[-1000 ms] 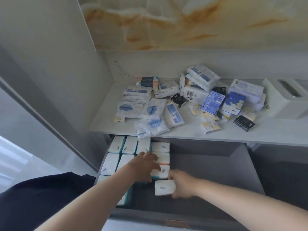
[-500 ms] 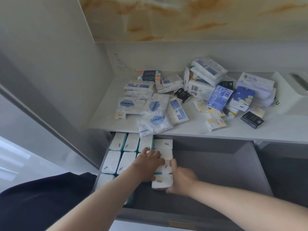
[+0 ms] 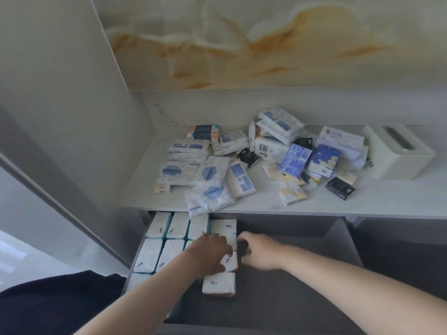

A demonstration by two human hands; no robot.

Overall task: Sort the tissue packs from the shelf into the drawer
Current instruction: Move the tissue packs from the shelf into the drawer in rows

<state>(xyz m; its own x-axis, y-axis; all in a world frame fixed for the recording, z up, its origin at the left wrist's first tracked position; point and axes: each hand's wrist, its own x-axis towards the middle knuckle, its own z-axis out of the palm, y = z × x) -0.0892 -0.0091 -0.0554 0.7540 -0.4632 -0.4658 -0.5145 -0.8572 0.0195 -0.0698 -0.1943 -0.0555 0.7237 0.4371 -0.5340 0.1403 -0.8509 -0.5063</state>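
The left hand [image 3: 210, 252] lies flat, fingers spread, on white tissue packs [image 3: 174, 226] packed along the drawer's [image 3: 302, 298] left side. The right hand [image 3: 260, 253] sits beside them; its grip cannot be told. The drawer's right half lies open. More packs clutter the shelf [image 3: 387, 201] above.

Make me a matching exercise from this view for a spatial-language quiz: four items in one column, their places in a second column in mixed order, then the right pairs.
Items:
1. beige tissue box
2. small black pack
3. cloud-print tissue pack
4. plain white pack

Places:
A. overhanging the shelf's front edge
B. nearest end of the fourth column in the drawer
C. far right of the shelf
D. on the shelf, just in front of the tissue box and to its left

Pairs: 1-C, 2-D, 3-A, 4-B
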